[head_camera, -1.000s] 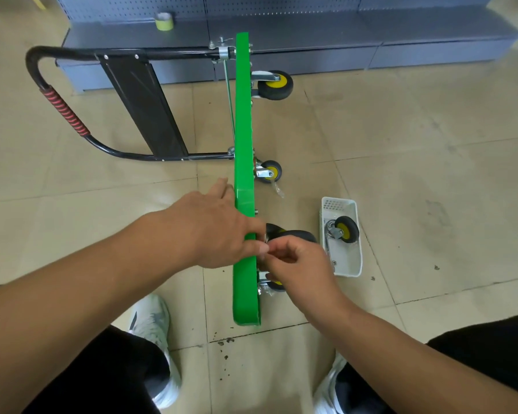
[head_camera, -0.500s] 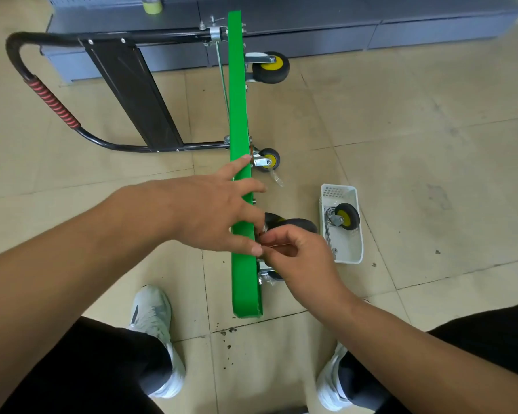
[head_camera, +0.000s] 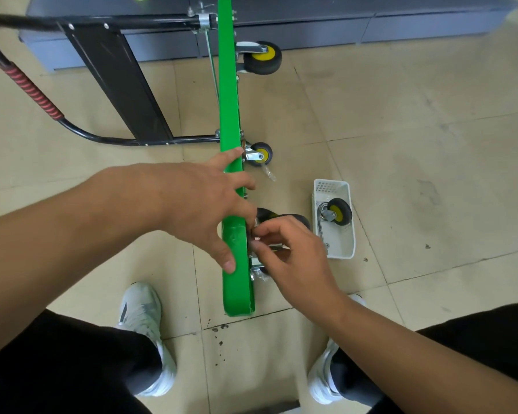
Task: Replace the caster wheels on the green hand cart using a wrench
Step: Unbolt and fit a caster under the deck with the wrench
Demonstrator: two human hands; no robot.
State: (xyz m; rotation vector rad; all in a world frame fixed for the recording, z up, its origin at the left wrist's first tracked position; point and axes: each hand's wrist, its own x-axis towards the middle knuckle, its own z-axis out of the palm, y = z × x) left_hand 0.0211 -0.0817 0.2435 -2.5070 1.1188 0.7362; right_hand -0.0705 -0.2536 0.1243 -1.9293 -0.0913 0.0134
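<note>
The green hand cart [head_camera: 228, 94] stands on its edge on the tiled floor, casters facing right. My left hand [head_camera: 204, 204] lies across the green deck with spread fingers, thumb down on its near face. My right hand [head_camera: 284, 255] pinches small hardware at the mount of the near caster [head_camera: 281, 218], whose black wheel shows just above my fingers. Two more yellow-hubbed casters stay fixed to the deck, one at the middle [head_camera: 259, 153] and one at the far end [head_camera: 262, 58]. No wrench is visible.
A white plastic basket [head_camera: 340, 243] on the floor to the right holds a loose caster [head_camera: 337, 212]. The cart's black folded handle [head_camera: 27, 91] with a red grip lies to the left. Grey shelving [head_camera: 371, 25] runs along the back. My shoes sit below.
My left hand has opened from a grasp on the deck to spread fingers along it. My right hand stays at the near caster's mount. The camera has tilted down and closer.
</note>
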